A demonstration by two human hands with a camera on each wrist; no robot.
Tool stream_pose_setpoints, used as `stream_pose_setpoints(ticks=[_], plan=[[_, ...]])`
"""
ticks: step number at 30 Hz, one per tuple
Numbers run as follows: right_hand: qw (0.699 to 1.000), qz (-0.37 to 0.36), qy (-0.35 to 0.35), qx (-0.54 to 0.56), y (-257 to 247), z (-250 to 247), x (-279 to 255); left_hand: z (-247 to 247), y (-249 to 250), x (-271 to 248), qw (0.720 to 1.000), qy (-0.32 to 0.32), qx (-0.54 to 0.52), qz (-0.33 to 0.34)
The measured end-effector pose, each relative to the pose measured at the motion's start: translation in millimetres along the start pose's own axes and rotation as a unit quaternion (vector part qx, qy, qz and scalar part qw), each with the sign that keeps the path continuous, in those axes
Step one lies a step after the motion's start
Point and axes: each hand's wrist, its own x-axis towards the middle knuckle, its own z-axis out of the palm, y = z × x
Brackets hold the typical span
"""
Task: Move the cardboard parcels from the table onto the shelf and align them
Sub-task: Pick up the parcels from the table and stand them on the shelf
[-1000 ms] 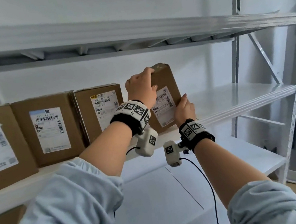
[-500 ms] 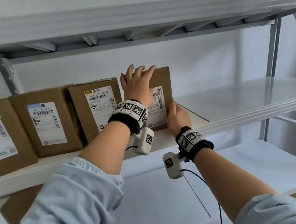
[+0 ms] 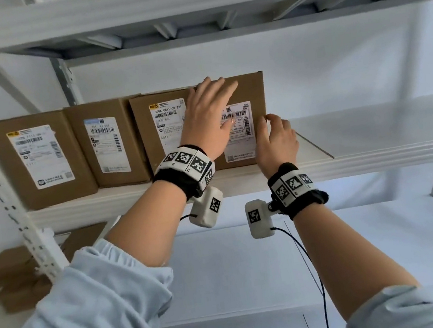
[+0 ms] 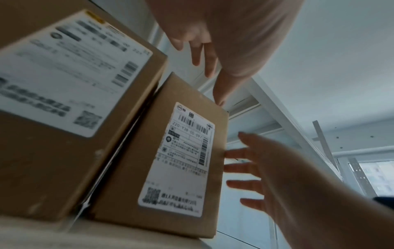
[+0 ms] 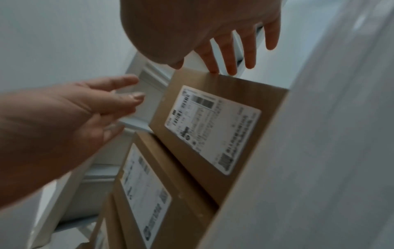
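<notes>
Now the tilted brown cardboard parcel (image 3: 251,91) is standing straight on the white metal shelf (image 3: 377,156), snug beside three others, labels facing out. Left hand (image 3: 209,117) is hovering flat and open; right hand (image 3: 276,140) is loosening beside it, holding nothing.

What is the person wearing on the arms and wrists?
Light blue sleeves are pushed up both forearms. Each wrist has a black band with white blocks printed with black square codes, and a white camera box below it. A thin black cable hangs from the right one.
</notes>
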Motion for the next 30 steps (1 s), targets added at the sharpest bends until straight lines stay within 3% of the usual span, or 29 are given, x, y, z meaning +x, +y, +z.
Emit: stream_pose_setpoints(ticks=[4,8,16,19,30], plan=[[0.998,-0.039,0.057,-0.011,-24,-11,-14,-13,-10,-32,0.999,-0.009,-0.010,-0.046],[0.990,-0.116,0.065,-0.047,-44,-5,-43,-31,-28,-65,0.998,-0.007,-0.008,-0.065],[0.983,-0.172,0.012,-0.071,-91,46,-144,-83,-96,-161,0.994,-0.005,-0.032,-0.101],[0.985,-0.158,-0.019,-0.065,-110,77,-194,-111,-134,-214,0.991,-0.010,-0.021,-0.129],[0.966,-0.203,-0.142,-0.066,-203,185,-364,-199,-255,-389,0.957,-0.148,0.065,-0.242]])
